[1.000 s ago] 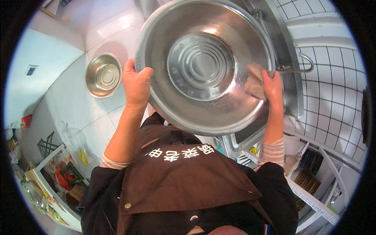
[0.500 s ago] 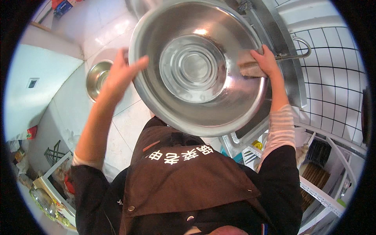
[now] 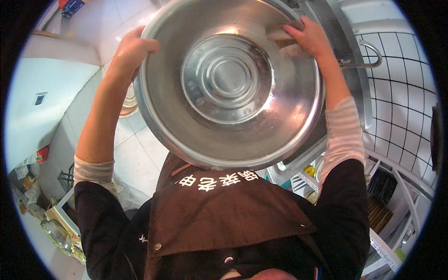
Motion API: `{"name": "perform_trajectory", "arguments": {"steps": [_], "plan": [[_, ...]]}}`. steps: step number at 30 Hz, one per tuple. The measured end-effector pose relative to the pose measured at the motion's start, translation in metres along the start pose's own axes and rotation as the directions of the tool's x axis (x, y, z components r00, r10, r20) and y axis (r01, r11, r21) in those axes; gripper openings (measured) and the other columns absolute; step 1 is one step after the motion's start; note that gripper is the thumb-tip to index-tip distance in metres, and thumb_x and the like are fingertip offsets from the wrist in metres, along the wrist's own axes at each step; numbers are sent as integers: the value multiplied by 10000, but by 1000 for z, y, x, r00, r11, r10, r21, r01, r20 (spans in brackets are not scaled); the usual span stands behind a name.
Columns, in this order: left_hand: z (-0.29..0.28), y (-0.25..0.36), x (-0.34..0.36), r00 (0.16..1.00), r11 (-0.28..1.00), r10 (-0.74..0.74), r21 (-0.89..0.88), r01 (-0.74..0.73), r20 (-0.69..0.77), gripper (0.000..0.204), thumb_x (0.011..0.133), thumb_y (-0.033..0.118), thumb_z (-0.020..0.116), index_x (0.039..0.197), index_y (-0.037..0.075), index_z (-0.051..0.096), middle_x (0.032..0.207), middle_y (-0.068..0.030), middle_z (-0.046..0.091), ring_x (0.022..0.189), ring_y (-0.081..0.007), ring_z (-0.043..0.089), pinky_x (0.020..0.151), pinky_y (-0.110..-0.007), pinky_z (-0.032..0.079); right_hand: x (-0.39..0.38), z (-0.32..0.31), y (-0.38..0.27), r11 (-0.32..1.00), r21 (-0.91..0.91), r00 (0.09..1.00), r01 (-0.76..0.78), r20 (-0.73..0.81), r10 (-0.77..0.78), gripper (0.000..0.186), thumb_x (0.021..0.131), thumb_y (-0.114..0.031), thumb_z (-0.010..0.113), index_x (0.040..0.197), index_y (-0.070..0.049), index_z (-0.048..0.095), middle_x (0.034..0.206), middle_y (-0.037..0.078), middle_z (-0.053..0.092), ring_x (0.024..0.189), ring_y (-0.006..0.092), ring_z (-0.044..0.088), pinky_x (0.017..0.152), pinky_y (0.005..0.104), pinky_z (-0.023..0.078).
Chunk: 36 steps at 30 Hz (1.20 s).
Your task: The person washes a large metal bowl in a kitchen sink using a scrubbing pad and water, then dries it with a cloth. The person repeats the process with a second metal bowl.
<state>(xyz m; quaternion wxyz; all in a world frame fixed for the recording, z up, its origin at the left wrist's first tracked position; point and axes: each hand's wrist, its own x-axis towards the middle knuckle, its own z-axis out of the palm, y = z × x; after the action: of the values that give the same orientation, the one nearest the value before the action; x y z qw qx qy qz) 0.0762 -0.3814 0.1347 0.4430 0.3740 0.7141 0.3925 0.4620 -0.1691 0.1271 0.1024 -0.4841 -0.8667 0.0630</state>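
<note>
Moves left hand (image 3: 135, 48) farther up, now clamped on the rim of the steel basin (image 3: 228, 77) near the apron (image 3: 228, 210), right hand (image 3: 311, 38) gripping a cloth (image 3: 289, 46) inside, apparently mid-wipe, amount left unclear

Upper left, the left hand (image 3: 133, 50) grips a large metal bowl (image 3: 228, 137) by its rim; upper right, the right hand (image 3: 311, 39) holds a blurred cloth (image 3: 280, 38) inside it. Lower centre: a brown apron (image 3: 224, 210).
</note>
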Motion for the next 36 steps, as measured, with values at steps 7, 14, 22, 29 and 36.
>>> {"name": "perform_trajectory", "arguments": {"steps": [7,14,22,29,36], "plan": [[2,-12,-16,991,994,-32,-112,17,-127,494,669,36,595,1151,-66,629,886,-125,645,806,-241,612,773,-352,502,-131,-9,-12,851,112,853,-513,-42,520,503,816,-400,694,1011,60,637,999,304,669,959,452,650,832,459,511],[18,-49,-42,983,917,-93,-399,23,-157,376,701,27,604,1067,-39,661,885,-83,658,775,-168,608,723,-288,485,-242,1,-117,424,640,529,-641,-32,848,482,848,-189,662,1210,94,513,1128,245,635,1041,347,617,949,412,466],[57,-65,-120,958,840,-194,-540,50,-213,462,761,45,681,1198,-52,565,1054,-102,649,896,-211,641,836,-332,508,-184,-28,-62,553,652,787,-519,111,607,401,823,-155,693,1173,2,576,1027,87,645,918,191,616,834,337,502],[-14,-30,-45,999,973,-21,-232,11,-40,454,844,134,671,1218,-90,543,1025,-222,642,900,-316,661,808,-423,547,-101,2,20,718,621,949,-314,196,246,404,809,-203,719,1135,5,600,1000,81,652,880,157,611,803,303,506],[5,-43,-46,974,987,-65,-157,31,-216,465,697,62,609,1145,-59,583,931,-141,609,825,-241,579,777,-370,472,-95,-8,10,714,548,894,-436,171,414,527,781,-246,739,1210,26,599,1084,155,688,952,242,663,858,348,517]]}}
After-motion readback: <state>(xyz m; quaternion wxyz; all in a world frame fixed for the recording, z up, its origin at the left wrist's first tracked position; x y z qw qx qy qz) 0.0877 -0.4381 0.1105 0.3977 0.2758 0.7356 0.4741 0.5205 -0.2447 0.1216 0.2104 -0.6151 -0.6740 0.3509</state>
